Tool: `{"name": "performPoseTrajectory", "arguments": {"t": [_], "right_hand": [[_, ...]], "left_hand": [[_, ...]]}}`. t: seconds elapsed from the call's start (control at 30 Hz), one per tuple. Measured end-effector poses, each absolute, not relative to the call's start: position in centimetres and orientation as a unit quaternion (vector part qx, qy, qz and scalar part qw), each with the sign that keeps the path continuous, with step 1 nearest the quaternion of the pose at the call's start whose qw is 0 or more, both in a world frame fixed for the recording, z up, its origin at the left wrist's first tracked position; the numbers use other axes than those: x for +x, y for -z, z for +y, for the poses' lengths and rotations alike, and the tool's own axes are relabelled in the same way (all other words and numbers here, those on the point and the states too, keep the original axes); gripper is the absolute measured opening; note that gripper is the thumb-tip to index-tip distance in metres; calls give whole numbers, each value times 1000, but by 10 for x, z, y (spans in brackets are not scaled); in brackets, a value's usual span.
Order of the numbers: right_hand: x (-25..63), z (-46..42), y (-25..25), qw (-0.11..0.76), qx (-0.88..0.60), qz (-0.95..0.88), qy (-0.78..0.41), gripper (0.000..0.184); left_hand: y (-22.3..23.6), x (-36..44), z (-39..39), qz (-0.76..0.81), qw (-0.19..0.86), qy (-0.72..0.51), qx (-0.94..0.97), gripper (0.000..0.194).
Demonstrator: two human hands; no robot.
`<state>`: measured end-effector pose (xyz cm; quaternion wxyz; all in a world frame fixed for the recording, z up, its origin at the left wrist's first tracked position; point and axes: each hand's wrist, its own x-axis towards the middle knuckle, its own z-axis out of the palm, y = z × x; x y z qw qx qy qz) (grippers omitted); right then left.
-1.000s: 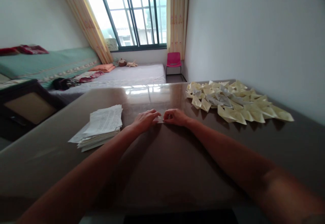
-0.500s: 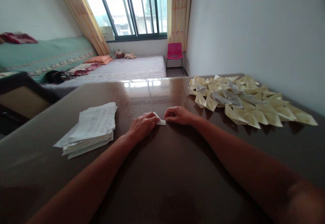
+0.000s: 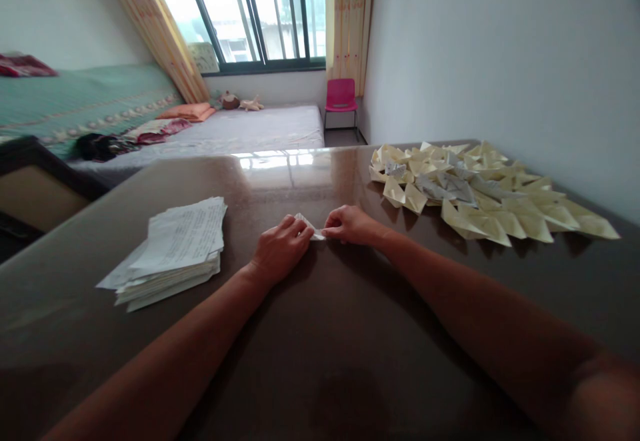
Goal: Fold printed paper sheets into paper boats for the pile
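Between my two hands, over the middle of the brown table (image 3: 320, 334), is a small folded sheet of paper (image 3: 317, 234), white with print on it. My left hand (image 3: 283, 244) has its fingers curled over the paper's left part and hides much of it. At the paper's right corner, my right hand (image 3: 351, 224) pinches with thumb and forefinger. To the left lies a stack of printed paper sheets (image 3: 183, 238), its edges uneven. On the right side sit several folded paper boats (image 3: 470, 221) in close rows, mostly cream, a few of them white with print.
Beyond the table stands a bed (image 3: 280, 128) with an orange folded cloth (image 3: 187, 112) and soft toys. A pink chair (image 3: 341, 96) is by the window wall. A dark wooden chair or cabinet (image 3: 40, 188) borders the table's left edge.
My right thumb and forefinger have closed on the paper's right corner, where a gap showed before. The paper is now tilted up more. The whole view has shifted slightly.
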<state>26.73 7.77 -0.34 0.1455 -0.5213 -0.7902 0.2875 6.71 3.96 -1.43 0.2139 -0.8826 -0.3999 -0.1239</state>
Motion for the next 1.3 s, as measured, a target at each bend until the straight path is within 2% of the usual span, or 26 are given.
{"name": "performPoseTrajectory", "arguments": {"t": [0.07,0.2,0.37,0.6,0.73,0.83,1.1,1.3], "right_hand": [[268,79,5,147,-529,-774,-316,17],[270,81,8,162,-526,-784,-289,15],[269,79,7,175,-472,-805,-313,20],[270,78,4,176,-422,-834,-308,15],[271,80,7,187,-446,-793,-371,20],[270,79,7,175,-458,-780,-390,17],[271,77,4,149,-451,-813,-335,24],[277,79,5,141,-374,-890,-218,25]], "left_hand": [[14,66,41,-389,198,126,-891,22],[15,61,45,-380,146,122,-905,27],[14,59,47,-381,107,121,-910,30],[14,59,46,-376,113,127,-911,27],[16,59,45,-372,134,122,-910,26],[16,59,44,-372,134,123,-910,26],[17,59,44,-371,148,125,-908,27],[17,58,45,-347,150,141,-915,27]]}}
